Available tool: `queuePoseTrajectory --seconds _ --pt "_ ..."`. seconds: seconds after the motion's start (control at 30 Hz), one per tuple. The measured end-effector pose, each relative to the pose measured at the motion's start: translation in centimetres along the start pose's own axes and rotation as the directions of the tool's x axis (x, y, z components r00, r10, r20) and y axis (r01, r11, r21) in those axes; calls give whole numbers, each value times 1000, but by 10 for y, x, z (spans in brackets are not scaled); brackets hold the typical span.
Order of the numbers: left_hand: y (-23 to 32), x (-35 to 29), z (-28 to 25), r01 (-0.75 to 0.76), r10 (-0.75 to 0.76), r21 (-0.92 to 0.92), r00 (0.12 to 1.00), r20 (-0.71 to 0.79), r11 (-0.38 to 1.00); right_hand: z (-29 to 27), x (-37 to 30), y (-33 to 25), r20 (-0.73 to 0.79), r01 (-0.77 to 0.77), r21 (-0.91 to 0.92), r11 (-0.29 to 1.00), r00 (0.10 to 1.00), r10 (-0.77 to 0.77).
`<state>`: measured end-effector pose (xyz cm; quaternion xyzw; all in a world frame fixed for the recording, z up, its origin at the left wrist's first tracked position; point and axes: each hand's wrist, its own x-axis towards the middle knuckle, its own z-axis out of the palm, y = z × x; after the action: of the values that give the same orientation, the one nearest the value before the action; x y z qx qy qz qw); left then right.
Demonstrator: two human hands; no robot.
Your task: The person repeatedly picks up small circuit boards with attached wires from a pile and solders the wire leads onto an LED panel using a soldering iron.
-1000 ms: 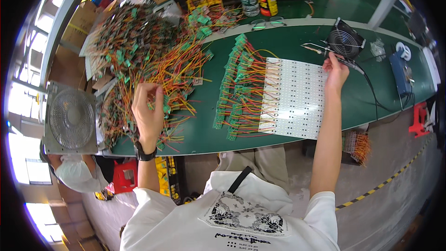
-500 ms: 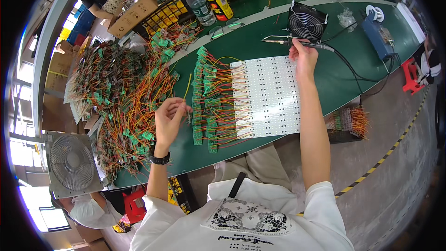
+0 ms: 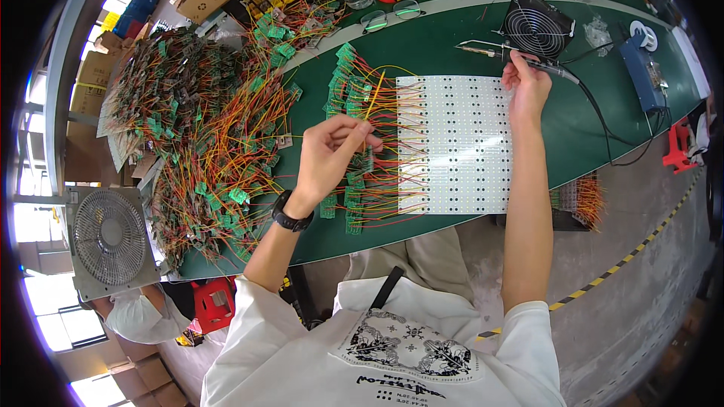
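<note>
My left hand (image 3: 332, 152), a dark watch on its wrist, pinches a yellow wire (image 3: 375, 94) that sticks up past the fingertips. Whatever is on the wire's lower end is hidden by the fingers. It hovers over a row of small green circuit boards (image 3: 354, 203), whose red and yellow wires run to the left edge of a white panel (image 3: 460, 147) dotted with black and pale spots. In my right hand (image 3: 528, 94) is a soldering iron (image 3: 554, 68), held above the panel's far right corner with its thin tip pointing left.
Heaped wired boards (image 3: 219, 158) cover the table's left side. Beyond the panel stand a black fan (image 3: 537, 30), a blue soldering station (image 3: 641, 71) and a solder spool (image 3: 642, 35). Glasses (image 3: 392, 15) and two bottles sit at the back. A grey fan (image 3: 111, 237) is at the left.
My left hand has moved right with the yellow wire, from beside the heap to over the green boards. My right hand still holds the soldering iron. The whole view has shifted slightly.
</note>
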<state>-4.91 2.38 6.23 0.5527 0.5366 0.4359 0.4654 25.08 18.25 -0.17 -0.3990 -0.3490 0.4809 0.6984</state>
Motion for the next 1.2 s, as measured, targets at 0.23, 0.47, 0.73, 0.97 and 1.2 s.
queuePoseTrajectory --seconds 0.23,0.47,0.73,0.97,1.2 --pt "2 29 16 -31 29 33 998 64 999 1 0 2 -13 -3 -17 1000 1000 3" --pt "-8 55 18 16 -37 118 984 177 993 0 2 3 -28 2 -31 1000 1000 -3" --pt "6 83 28 -5 -51 207 964 262 978 3 -1 0 -59 -16 -39 999 998 14" --pt "10 130 37 -125 112 58 975 192 990 4 -3 0 -80 -15 -36 999 997 12" --pt "-18 151 48 -300 265 143 939 220 943 6 0 1 -143 0 25 1000 990 4"
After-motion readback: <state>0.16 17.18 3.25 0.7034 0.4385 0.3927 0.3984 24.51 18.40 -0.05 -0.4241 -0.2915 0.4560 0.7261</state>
